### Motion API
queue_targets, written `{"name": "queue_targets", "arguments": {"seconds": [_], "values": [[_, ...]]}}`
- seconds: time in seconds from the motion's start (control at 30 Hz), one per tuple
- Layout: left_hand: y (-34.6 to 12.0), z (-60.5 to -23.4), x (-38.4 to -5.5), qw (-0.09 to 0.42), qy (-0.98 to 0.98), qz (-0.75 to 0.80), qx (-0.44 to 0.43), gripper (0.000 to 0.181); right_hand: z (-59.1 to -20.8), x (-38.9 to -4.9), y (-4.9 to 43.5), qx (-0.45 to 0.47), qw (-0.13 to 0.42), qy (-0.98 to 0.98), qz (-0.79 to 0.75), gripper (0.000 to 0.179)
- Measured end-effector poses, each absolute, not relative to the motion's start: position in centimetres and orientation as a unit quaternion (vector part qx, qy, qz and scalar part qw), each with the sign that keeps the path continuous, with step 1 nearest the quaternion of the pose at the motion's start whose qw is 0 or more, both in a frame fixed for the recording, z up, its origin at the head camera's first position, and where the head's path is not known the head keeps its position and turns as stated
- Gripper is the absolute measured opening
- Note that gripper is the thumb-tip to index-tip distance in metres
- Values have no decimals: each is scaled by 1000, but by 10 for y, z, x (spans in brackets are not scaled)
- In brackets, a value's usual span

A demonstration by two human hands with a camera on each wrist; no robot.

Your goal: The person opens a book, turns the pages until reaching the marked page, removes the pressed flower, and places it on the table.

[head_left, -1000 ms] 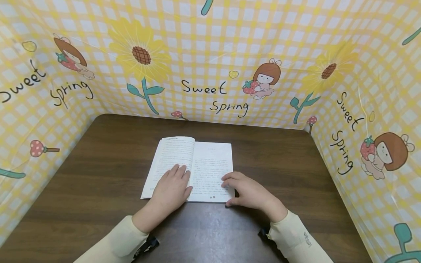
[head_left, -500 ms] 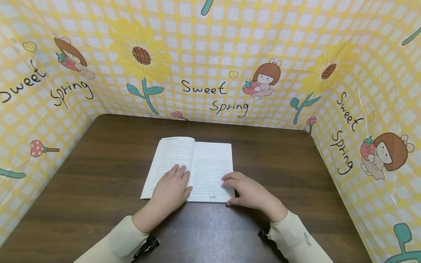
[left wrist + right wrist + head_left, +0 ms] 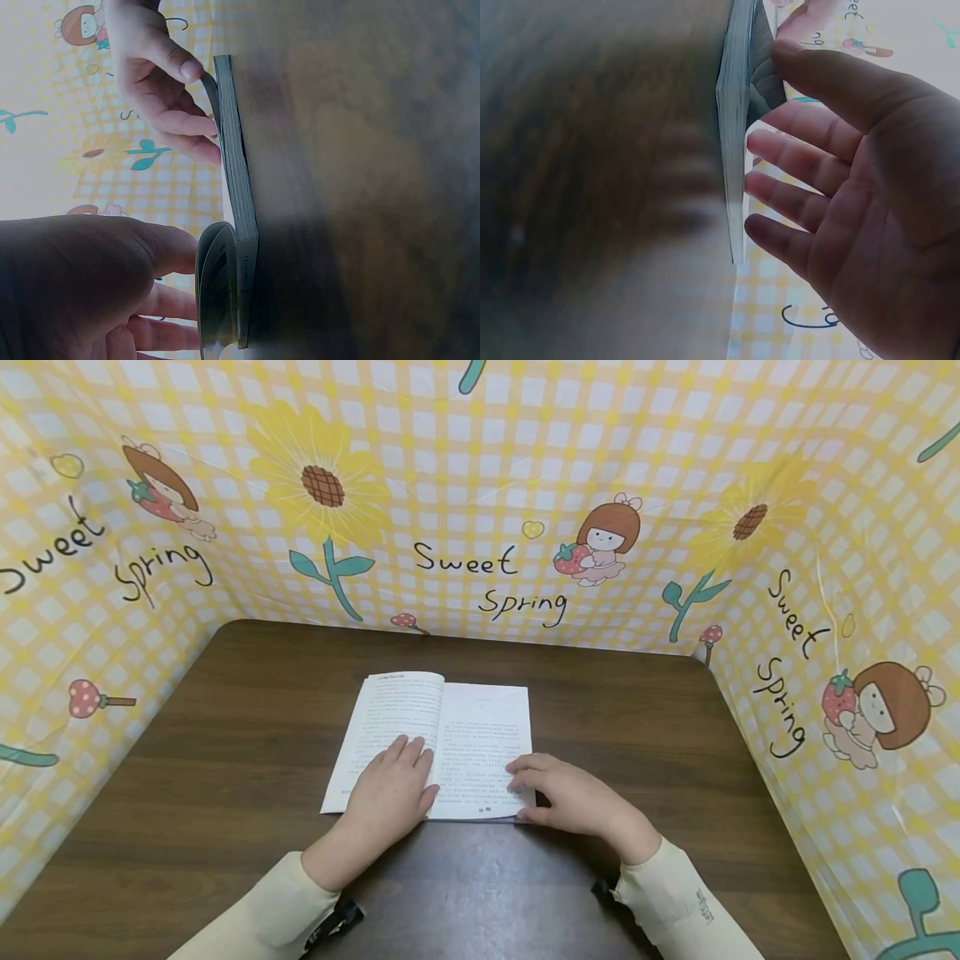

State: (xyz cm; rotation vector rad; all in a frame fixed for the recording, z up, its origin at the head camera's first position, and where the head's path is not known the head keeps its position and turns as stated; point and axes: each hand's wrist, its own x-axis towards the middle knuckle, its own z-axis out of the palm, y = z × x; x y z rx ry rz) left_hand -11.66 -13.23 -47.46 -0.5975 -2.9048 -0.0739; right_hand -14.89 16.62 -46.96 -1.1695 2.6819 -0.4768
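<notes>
An open book [image 3: 483, 743] lies on the brown table [image 3: 247, 718]. Its left page curves up beside the spine. My left hand [image 3: 393, 785] rests on the left page near the gutter, fingers extended, as the left wrist view also shows from the side of the book [image 3: 238, 165]. My right hand [image 3: 566, 793] is at the lower right of the right page. In the right wrist view the tip of that thumb [image 3: 814, 67] touches the raised corner of a page [image 3: 766, 71], while the other fingers reach loosely to the page surface. No pinch is plainly visible.
A yellow checked cloth [image 3: 465, 460] with flowers and cartoon figures stands around the back and both sides of the table. A dark strap [image 3: 333, 927] sits at the left sleeve's cuff, and another dark strap [image 3: 602, 891] at the right one.
The lower right corner of the right page has risen at my right thumb, and that hand has shifted slightly right. My left hand has stayed still.
</notes>
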Motion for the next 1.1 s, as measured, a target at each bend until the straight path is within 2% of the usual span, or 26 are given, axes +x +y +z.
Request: {"name": "queue_targets", "arguments": {"seconds": [0.13, 0.23, 0.47, 0.67, 0.87, 1.1], "values": [[-132, -475, -117, 88, -975, -24, -201, 51, -469, -150, 169, -412, 77, 895, -151, 14], [-132, -475, -118, 84, -976, -21, -201, 51, -468, -151, 171, -427, 67, 889, -148, 8], [-132, -474, -118, 88, -975, -20, -204, 51, -465, -154, 174, -448, 40, 878, -163, 6], [-131, -474, -118, 101, -972, -25, -212, 54, -463, -153, 174, -405, 35, 896, -178, 13], [-130, -475, -118, 107, -969, -24, -222, 79, -463, -155, 175, -354, 48, 906, -226, 2], [-130, -475, -118, 94, -968, -10, -230, 104, -464, -157, 174, -315, 48, 903, -290, 2]]}}
